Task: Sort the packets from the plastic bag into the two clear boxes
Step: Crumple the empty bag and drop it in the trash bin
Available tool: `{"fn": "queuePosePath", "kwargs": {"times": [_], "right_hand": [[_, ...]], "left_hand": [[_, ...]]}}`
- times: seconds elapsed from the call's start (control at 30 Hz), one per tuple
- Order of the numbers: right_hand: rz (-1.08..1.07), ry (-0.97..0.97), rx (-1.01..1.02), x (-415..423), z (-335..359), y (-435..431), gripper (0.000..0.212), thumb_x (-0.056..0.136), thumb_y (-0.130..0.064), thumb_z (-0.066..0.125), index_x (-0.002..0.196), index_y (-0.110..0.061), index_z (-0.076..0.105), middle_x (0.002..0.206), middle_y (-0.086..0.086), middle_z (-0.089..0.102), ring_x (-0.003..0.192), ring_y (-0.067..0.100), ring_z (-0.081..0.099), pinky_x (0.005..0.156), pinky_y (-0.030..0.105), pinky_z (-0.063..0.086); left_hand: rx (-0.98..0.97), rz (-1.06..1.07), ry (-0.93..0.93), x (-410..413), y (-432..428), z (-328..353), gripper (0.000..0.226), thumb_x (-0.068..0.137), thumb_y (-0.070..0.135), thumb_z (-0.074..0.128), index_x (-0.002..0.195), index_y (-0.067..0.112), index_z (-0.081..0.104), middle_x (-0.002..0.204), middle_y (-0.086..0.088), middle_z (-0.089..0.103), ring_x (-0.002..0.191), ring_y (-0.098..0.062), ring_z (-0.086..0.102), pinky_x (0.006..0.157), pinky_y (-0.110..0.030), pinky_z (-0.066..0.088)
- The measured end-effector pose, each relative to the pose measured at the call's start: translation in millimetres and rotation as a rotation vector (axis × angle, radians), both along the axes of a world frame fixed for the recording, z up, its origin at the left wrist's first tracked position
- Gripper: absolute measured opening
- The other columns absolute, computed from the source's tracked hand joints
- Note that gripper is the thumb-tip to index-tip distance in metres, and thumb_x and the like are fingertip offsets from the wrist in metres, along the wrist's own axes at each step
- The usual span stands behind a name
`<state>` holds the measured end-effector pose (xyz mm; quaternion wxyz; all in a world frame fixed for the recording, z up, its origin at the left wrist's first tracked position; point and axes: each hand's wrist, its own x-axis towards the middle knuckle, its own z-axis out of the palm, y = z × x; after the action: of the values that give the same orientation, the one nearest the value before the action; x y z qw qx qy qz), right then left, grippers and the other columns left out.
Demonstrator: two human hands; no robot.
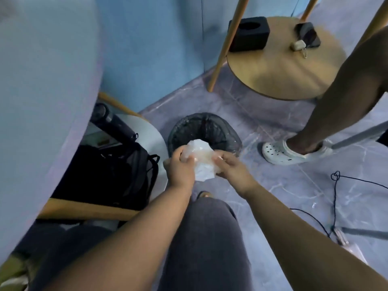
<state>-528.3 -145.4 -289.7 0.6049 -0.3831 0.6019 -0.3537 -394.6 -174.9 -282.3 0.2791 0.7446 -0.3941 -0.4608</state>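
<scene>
Both the left hand (181,166) and the right hand (230,168) are gripping the crumpled plastic bag (200,160) over the bin (204,131), seemingly to discard it.

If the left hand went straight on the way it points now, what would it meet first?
The left hand grips the crumpled plastic bag. Past that, its line leads to the black-lined waste bin, probably its near rim or open mouth. The bin sits lower, so depth is unclear.
</scene>
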Motion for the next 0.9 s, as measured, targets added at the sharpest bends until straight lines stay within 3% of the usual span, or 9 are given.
{"fn": "queuePosePath", "kwargs": {"times": [0.1,0.2,0.27,0.37,0.57,0.67,0.77,0.9], "right_hand": [[0.206,0.163,0.043,-0.6,-38.9,-19.3,0.045,0.071,-0.060,0.071,0.100,-0.026,0.065,0.114,0.006,0.054,0.103,0.018,0.054,0.091,0.034,0.047],[0.221,0.338,0.053,-1.7,-73.7,-37.1,0.045,0.075,-0.044,0.073,0.109,-0.017,0.062,0.114,0.005,0.045,0.102,0.010,0.042,0.076,0.006,0.030],[0.177,0.412,0.051,-5.3,-95.1,-49.0,0.047,0.080,-0.035,0.070,0.118,-0.010,0.058,0.117,0.004,0.044,0.102,0.010,0.042,0.073,0.007,0.027],[0.179,0.475,0.036,-8.7,-121.1,-67.6,0.045,0.083,-0.034,0.067,0.119,-0.009,0.059,0.117,0.006,0.055,0.102,0.017,0.054,0.078,0.019,0.035],[0.116,0.448,0.072,-10.2,-157.8,-96.4,0.037,0.086,-0.026,0.065,0.119,-0.016,0.052,0.119,0.006,0.059,0.107,0.022,0.055,0.085,0.027,0.042],[0.126,0.467,0.074,-3.5,-172.8,-106.7,0.036,0.089,-0.024,0.061,0.121,-0.011,0.049,0.120,0.009,0.058,0.106,0.022,0.053,0.080,0.022,0.037],[0.218,0.539,0.071,5.4,-184.6,-117.8,0.038,0.091,-0.024,0.058,0.125,-0.009,0.051,0.125,0.012,0.055,0.110,0.025,0.052,0.076,0.015,0.031],[0.263,0.614,0.078,9.7,-197.5,-129.6,0.034,0.092,-0.025,0.058,0.124,-0.013,0.055,0.134,0.013,0.034,0.091,0.019,0.050,0.076,0.011,0.030]], "left_hand": [[0.099,0.063,-0.032,-4.0,-19.8,-43.3,0.037,0.087,0.013,0.051,0.121,0.026,0.059,0.121,-0.009,0.054,0.099,-0.025,0.058,0.089,-0.034,0.049],[0.169,0.071,-0.030,-13.6,-34.2,-68.9,0.038,0.089,0.019,0.050,0.128,0.020,0.052,0.122,-0.010,0.055,0.107,-0.030,0.055,0.094,-0.040,0.046],[0.215,0.083,0.056,-20.7,-40.6,-78.1,0.043,0.090,0.022,0.053,0.132,0.016,0.043,0.122,-0.007,0.054,0.104,-0.026,0.054,0.083,-0.034,0.049],[0.240,-0.011,0.098,-22.5,-48.8,-92.4,0.055,0.086,0.024,0.063,0.132,0.015,0.035,0.122,-0.001,0.048,0.102,-0.018,0.050,0.071,-0.020,0.041],[0.216,-0.139,-0.050,-2.0,-68.0,-150.1,0.042,0.083,0.020,0.066,0.123,0.021,0.052,0.124,-0.007,0.050,0.104,-0.022,0.054,0.083,-0.029,0.047],[0.212,-0.137,-0.151,-2.5,-79.1,-172.9,0.039,0.085,0.021,0.063,0.123,0.017,0.056,0.119,-0.008,0.054,0.099,-0.023,0.056,0.083,-0.031,0.048],[0.339,-0.181,-0.253,-3.9,-90.7,-190.8,0.034,0.091,0.013,0.052,0.124,0.011,0.057,0.123,-0.010,0.057,0.111,-0.028,0.055,0.094,-0.036,0.046],[0.366,-0.067,-0.197,-6.4,-99.7,-200.2,0.034,0.091,0.005,0.051,0.125,0.007,0.055,0.127,-0.011,0.057,0.117,-0.025,0.054,0.093,-0.029,0.044]]}}
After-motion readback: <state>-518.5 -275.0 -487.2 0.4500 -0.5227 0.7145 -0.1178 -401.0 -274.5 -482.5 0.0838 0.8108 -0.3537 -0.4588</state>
